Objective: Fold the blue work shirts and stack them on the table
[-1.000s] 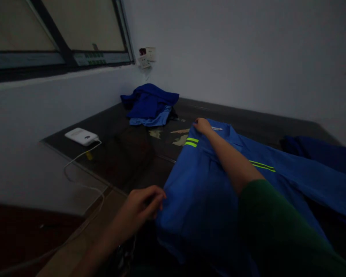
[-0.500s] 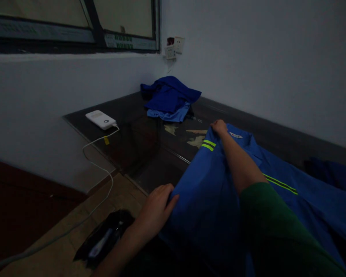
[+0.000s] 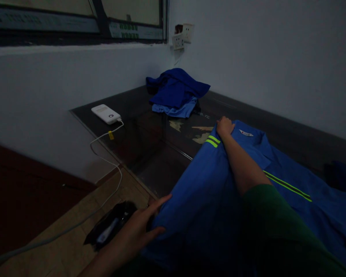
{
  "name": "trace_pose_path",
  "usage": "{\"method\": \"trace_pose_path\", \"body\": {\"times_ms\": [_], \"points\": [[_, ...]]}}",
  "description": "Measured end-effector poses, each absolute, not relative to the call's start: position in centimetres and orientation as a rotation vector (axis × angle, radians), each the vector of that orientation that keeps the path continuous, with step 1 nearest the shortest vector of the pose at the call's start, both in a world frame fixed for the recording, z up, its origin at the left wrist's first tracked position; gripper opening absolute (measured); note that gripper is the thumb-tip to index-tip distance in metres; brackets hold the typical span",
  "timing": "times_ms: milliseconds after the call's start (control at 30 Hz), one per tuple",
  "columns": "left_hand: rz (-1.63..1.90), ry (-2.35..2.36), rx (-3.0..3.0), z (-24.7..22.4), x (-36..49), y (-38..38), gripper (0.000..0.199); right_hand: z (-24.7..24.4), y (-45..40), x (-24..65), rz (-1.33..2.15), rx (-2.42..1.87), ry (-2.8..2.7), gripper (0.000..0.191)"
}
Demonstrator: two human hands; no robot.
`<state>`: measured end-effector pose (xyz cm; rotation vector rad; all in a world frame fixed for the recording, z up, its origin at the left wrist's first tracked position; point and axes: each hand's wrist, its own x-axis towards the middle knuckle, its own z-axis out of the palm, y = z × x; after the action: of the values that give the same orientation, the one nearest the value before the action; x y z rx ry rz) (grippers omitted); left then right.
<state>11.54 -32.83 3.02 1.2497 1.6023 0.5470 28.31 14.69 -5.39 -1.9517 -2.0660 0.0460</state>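
Note:
A blue jacket (image 3: 196,192) with yellow-green stripes and a white collar label lies over the dark table, one sleeve toward me. My right hand (image 3: 225,127) is closed on the cloth at its shoulder, beside the collar. Lower down, my left hand (image 3: 145,223) is at the left edge of the sleeve, thumb and fingers apart, with the fingertips against the cloth. The jacket's lower part sinks into shadow near my body.
Folded blue clothes (image 3: 175,90) are heaped at the table's back corner. A white device (image 3: 106,114) with a cable (image 3: 103,158) hanging off the edge sits at the left. Below, a black bag (image 3: 112,225) lies on the floor. Dark cloth (image 3: 341,177) is at the right.
My left hand has moved down and left along the sleeve, and its fingers have opened. My right hand stays at the shoulder. The view has shifted slightly.

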Motion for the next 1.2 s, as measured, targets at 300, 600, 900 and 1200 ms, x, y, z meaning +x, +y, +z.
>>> {"method": "trace_pose_path", "body": {"times_ms": [300, 600, 900, 1200], "points": [[0.873, 1.365, 0.958, -5.9, 10.7, -37.2, 0.060, -4.7, 14.2, 28.5, 0.018, -1.968, -2.142, 0.033], [0.752, 1.326, 0.944, -6.0, 10.2, -38.8, 0.051, -4.5, 13.3, 28.3, -0.022, -1.970, -2.045, 0.031], [0.668, 1.224, 1.006, -3.9, 9.3, -39.6, 0.046, -4.8, 15.0, 28.4, -0.036, -1.955, -1.953, 0.032], [0.726, 1.312, 0.820, -8.1, 11.0, -38.8, 0.065, -4.6, 14.9, 29.2, 0.011, -1.918, -2.177, 0.034]]}}
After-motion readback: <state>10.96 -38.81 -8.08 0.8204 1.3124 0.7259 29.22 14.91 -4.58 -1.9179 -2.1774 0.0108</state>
